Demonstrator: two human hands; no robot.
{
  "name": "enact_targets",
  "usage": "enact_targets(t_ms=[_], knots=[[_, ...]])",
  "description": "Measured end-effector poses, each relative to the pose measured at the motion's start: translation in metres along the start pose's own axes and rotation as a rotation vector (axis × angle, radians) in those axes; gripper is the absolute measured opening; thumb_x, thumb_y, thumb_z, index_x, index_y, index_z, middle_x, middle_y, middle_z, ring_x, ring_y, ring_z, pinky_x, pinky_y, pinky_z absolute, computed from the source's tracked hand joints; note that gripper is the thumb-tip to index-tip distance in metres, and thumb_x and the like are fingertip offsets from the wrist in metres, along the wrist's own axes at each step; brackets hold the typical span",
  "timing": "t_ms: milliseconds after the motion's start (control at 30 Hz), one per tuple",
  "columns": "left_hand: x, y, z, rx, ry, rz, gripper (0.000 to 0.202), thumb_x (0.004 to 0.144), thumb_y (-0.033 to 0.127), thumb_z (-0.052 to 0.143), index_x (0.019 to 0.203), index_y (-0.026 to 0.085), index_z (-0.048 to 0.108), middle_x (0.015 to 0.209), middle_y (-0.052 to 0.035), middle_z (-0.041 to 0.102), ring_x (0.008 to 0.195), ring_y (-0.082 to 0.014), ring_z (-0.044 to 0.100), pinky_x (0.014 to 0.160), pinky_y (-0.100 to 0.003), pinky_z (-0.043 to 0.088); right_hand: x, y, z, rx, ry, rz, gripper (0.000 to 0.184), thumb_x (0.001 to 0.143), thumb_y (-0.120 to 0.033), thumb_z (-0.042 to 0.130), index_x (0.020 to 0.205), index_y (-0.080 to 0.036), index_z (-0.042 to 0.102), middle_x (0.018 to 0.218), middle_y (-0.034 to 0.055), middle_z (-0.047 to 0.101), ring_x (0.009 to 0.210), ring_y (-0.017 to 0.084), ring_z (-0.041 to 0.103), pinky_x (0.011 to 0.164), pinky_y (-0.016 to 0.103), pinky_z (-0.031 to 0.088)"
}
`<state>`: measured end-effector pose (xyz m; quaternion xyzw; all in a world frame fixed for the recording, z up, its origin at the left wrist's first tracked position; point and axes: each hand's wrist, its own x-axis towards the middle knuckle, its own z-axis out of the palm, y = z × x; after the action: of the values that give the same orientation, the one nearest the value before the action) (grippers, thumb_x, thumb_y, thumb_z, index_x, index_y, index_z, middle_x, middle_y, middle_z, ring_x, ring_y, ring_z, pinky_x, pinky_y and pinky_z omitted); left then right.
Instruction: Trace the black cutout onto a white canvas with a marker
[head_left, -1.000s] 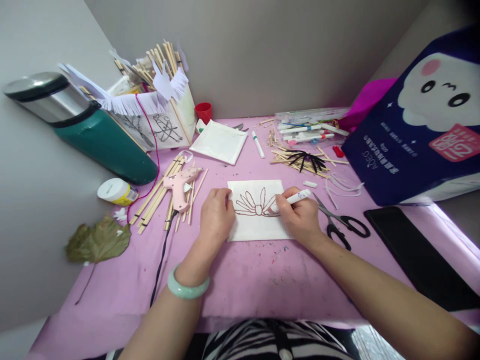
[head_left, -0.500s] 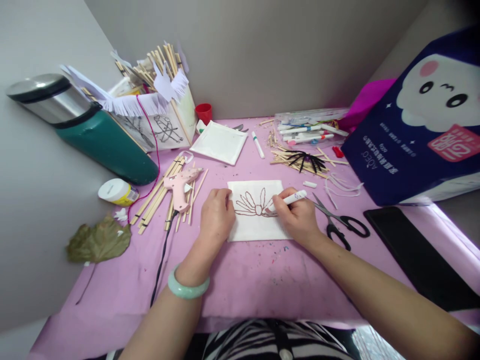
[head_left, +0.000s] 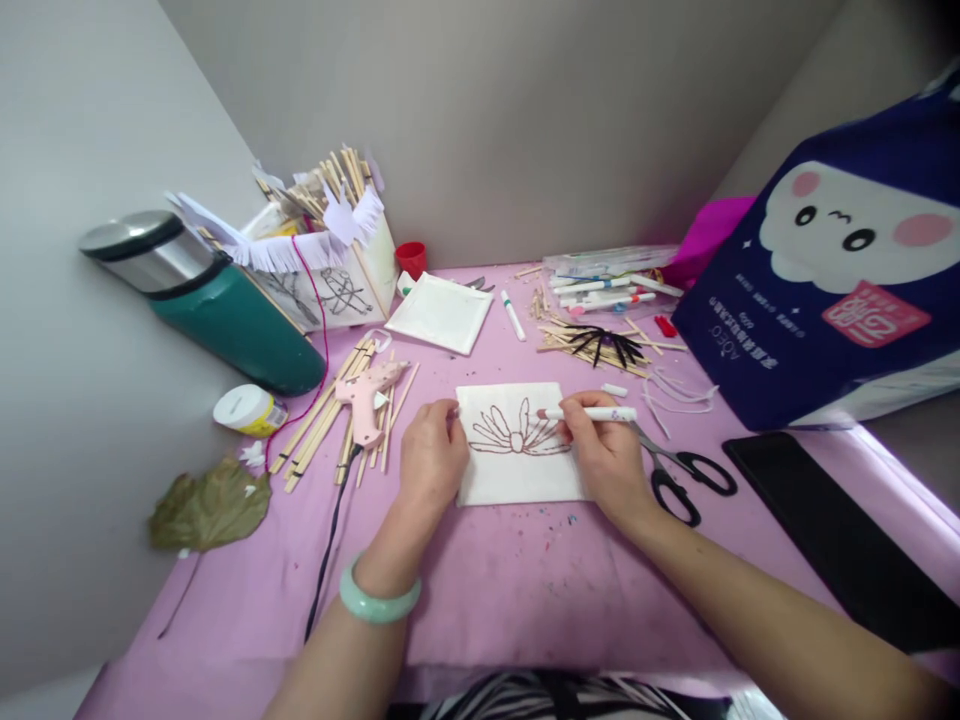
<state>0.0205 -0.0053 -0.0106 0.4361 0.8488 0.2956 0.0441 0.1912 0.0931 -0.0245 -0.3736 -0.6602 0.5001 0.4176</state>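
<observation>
A square white canvas board [head_left: 517,482] lies in front of me, bearing a brown line drawing of a flower with long petals and a small round centre. My left hand [head_left: 435,452], a pale green bangle on its wrist, is closed on the board's left edge. In my right hand [head_left: 604,452] is a white marker [head_left: 609,413], pinched between thumb and fingers and lying nearly level. Its brown tip points left over the upper petals; whether it touches the surface I cannot tell. Black-handled scissors [head_left: 681,480] lie just right of this hand.
Left stand a pink glue gun [head_left: 365,400], wooden sticks [head_left: 319,425], a dry leaf [head_left: 214,505], a white tub [head_left: 244,408] and a green flask [head_left: 240,325]. Behind are a white tray [head_left: 442,315], markers [head_left: 600,290] and a black spider-like shape [head_left: 607,345]. A blue bag [head_left: 757,330] stands right.
The marker has tipped from slanted to nearly level, and its tip has moved up from the petals near the flower's centre. My left hand stays at the board's edge. The whole view has shifted slightly.
</observation>
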Motion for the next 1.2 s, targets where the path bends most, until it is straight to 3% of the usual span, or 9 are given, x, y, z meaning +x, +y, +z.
enact_targets(t_ms=[233,400,567,700,833,1033,1200], knots=[[0.001,0.0,0.0,-0.096,-0.003,-0.064,0.029,0.079,0.011,0.048,0.104,0.018,0.063,0.095,-0.0051,0.07,0.084,-0.0192,0.065,0.083,-0.033,0.049,0.004,-0.002,0.005,0.118,0.013,0.03,0.026,0.09,-0.045,0.052,0.086,-0.02,0.052,0.063,-0.0027,0.055,0.062,0.013,0.054,0.063,0.024,0.042],[0.003,-0.002,0.002,-0.114,0.062,-0.001,0.029,0.079,0.01,0.048,0.102,0.016,0.063,0.101,-0.0075,0.067,0.089,-0.0192,0.064,0.084,-0.032,0.049,0.016,0.007,0.008,0.308,-0.012,0.08,0.027,0.088,-0.046,0.053,0.089,-0.02,0.051,0.067,-0.0015,0.058,0.068,0.015,0.059,0.063,0.024,0.044],[0.003,-0.001,-0.001,-0.137,0.033,-0.054,0.028,0.08,0.011,0.048,0.102,0.017,0.064,0.095,-0.0068,0.069,0.087,-0.0201,0.065,0.081,-0.033,0.049,0.015,0.015,0.005,0.228,0.088,0.055,0.027,0.088,-0.046,0.054,0.088,-0.019,0.052,0.067,-0.0021,0.057,0.069,0.015,0.06,0.068,0.026,0.044],[0.003,0.0,-0.004,-0.21,0.016,-0.087,0.025,0.08,0.012,0.048,0.097,0.019,0.065,0.09,-0.0038,0.071,0.083,-0.0189,0.066,0.079,-0.032,0.049,0.016,0.016,0.007,0.322,0.015,0.044,0.025,0.088,-0.044,0.054,0.089,-0.019,0.052,0.063,-0.0027,0.056,0.074,0.016,0.063,0.068,0.026,0.044],[0.005,-0.003,-0.002,-0.296,0.058,-0.087,0.029,0.08,0.011,0.048,0.104,0.017,0.063,0.096,-0.0061,0.069,0.084,-0.0176,0.065,0.08,-0.032,0.051,0.025,0.016,0.007,0.444,-0.003,0.023,0.026,0.088,-0.044,0.055,0.089,-0.018,0.053,0.064,-0.0028,0.056,0.072,0.015,0.062,0.069,0.026,0.045],[0.005,-0.006,0.003,-0.266,0.101,0.015,0.027,0.079,0.009,0.048,0.102,0.014,0.062,0.102,-0.0092,0.065,0.09,-0.0183,0.063,0.084,-0.033,0.05,0.029,0.013,0.001,0.27,0.101,-0.033,0.027,0.087,-0.044,0.054,0.093,-0.018,0.056,0.075,0.0002,0.062,0.065,0.012,0.058,0.067,0.026,0.046],[0.004,-0.007,0.002,-0.193,0.083,-0.017,0.025,0.08,0.012,0.049,0.101,0.014,0.063,0.096,-0.0081,0.066,0.084,-0.019,0.063,0.081,-0.034,0.05,0.018,0.009,0.0,-0.062,0.042,-0.254,0.023,0.087,-0.033,0.056,0.104,-0.02,0.063,0.104,0.0067,0.064,0.095,0.019,0.06,0.085,0.034,0.046]])
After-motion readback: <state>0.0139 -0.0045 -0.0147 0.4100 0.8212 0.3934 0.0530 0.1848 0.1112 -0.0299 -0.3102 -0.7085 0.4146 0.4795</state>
